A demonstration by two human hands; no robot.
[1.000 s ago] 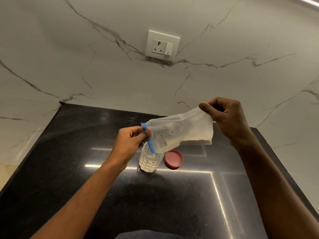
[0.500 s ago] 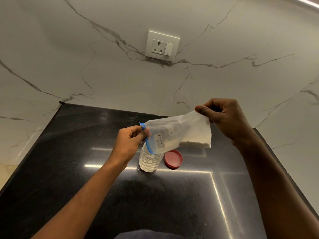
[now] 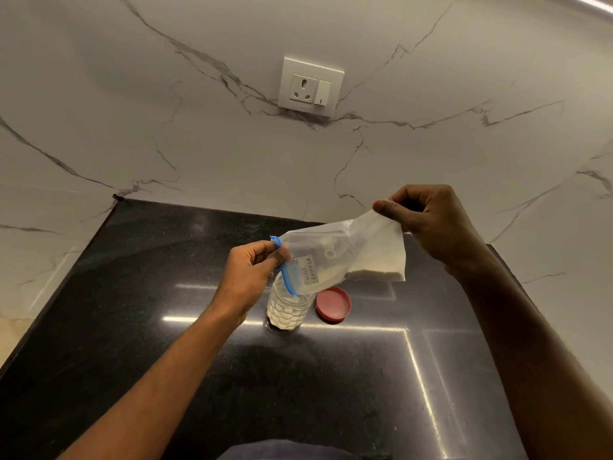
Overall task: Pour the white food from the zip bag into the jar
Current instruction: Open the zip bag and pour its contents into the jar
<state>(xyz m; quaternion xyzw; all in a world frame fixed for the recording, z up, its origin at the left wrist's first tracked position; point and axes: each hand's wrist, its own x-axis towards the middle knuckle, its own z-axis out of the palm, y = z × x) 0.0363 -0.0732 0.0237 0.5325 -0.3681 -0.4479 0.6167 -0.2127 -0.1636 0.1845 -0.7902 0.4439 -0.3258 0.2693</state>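
A clear zip bag [image 3: 345, 257] with a blue zip edge and a handwritten label hangs tilted above a small clear jar [image 3: 288, 310]. Its blue mouth points down into the jar's opening. My left hand [image 3: 250, 272] pinches the bag at the zip edge. My right hand [image 3: 428, 224] holds the bag's bottom corner higher up, to the right. A little white powder lies along the bag's lower right edge. The jar stands upright on the black counter [image 3: 132, 327] and holds white powder.
The jar's red lid [image 3: 333, 304] lies flat on the counter just right of the jar. A white marble wall with a socket and switch [image 3: 310, 86] rises behind. The counter's left edge runs diagonally at the far left.
The bag's shape has shifted slightly; the remaining powder now sits in a thin strip along its lower right edge. Both hands stay almost where they were.
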